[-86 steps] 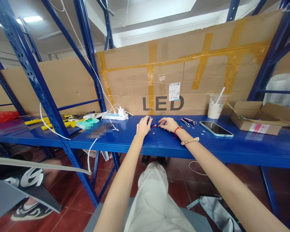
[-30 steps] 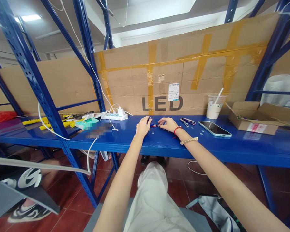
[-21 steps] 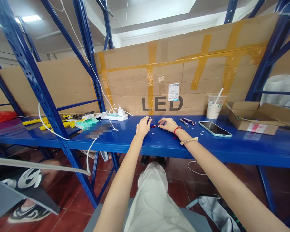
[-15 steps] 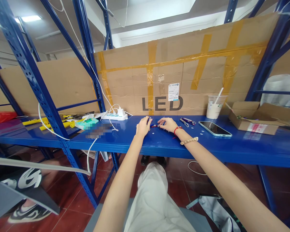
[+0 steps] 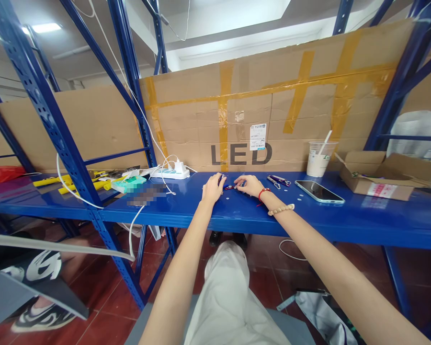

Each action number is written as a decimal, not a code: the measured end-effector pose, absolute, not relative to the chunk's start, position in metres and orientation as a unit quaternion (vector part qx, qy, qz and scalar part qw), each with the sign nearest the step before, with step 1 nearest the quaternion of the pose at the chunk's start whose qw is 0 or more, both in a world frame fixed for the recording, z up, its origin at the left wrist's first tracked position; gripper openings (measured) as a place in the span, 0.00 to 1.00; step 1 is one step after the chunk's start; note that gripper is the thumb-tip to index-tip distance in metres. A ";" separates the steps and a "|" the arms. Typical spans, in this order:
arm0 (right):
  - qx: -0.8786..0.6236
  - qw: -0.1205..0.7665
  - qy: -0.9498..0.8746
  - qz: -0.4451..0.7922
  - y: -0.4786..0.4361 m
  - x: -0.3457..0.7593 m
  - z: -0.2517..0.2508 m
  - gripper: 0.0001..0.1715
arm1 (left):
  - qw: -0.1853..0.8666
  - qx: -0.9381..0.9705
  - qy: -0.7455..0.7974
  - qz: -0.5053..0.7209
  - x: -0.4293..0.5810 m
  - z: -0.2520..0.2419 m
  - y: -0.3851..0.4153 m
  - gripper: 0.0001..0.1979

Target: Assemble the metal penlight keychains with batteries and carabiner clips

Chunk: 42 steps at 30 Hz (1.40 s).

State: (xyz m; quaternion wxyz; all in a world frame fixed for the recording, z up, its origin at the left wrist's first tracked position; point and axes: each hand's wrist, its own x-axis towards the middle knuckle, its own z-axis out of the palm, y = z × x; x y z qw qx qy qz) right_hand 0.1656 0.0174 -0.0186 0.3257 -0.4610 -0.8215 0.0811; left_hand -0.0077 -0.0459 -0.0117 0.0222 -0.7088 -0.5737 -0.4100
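My two hands rest on the blue shelf (image 5: 237, 213) in front of the cardboard marked LED. My left hand (image 5: 213, 188) lies curled with its fingertips on a small dark part. My right hand (image 5: 249, 184), with a red string and a bead bracelet at the wrist, pinches the other end of a small red and metal piece (image 5: 231, 187) that lies between the hands. What exactly the piece is stays too small to tell.
Pliers (image 5: 279, 180) and a phone (image 5: 319, 191) lie to the right, with a plastic cup (image 5: 318, 159) and an open cardboard box (image 5: 379, 178) beyond. A white power strip (image 5: 170, 172), a teal box (image 5: 131, 183) and yellow tools (image 5: 75, 182) sit to the left. Another person's shoe (image 5: 43, 314) is at bottom left.
Nothing has visibly changed; both hands stay on the small piece in the same place.
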 end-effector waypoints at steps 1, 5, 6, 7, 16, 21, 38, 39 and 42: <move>-0.462 0.325 -0.821 0.082 0.017 0.166 -0.018 0.14 | 0.022 -0.709 -0.573 -0.410 -0.008 -0.012 -0.046 0.15; -0.460 0.326 -0.822 0.086 0.017 0.166 -0.017 0.14 | 0.025 -0.709 -0.574 -0.410 -0.008 -0.012 -0.046 0.15; -0.460 0.326 -0.822 0.086 0.017 0.166 -0.018 0.14 | 0.027 -0.709 -0.574 -0.409 -0.008 -0.012 -0.046 0.15; -0.460 0.327 -0.821 0.086 0.017 0.166 -0.018 0.14 | 0.030 -0.709 -0.574 -0.409 -0.008 -0.012 -0.046 0.15; -0.462 0.333 -0.818 0.077 0.017 0.166 -0.019 0.15 | 0.034 -0.709 -0.580 -0.401 -0.008 -0.011 -0.047 0.15; -0.458 0.338 -0.819 0.075 0.017 0.167 -0.019 0.14 | 0.041 -0.707 -0.587 -0.392 -0.007 -0.011 -0.047 0.15; -0.401 0.381 -0.818 0.157 0.013 0.160 -0.017 0.11 | 0.083 -0.766 -0.565 -0.296 -0.010 -0.016 -0.034 0.16; -0.399 0.387 -0.815 0.166 0.011 0.159 -0.016 0.11 | 0.084 -0.768 -0.565 -0.290 -0.010 -0.016 -0.034 0.16; -0.393 0.412 -0.802 0.182 0.005 0.156 -0.012 0.11 | 0.084 -0.773 -0.564 -0.276 -0.011 -0.016 -0.035 0.16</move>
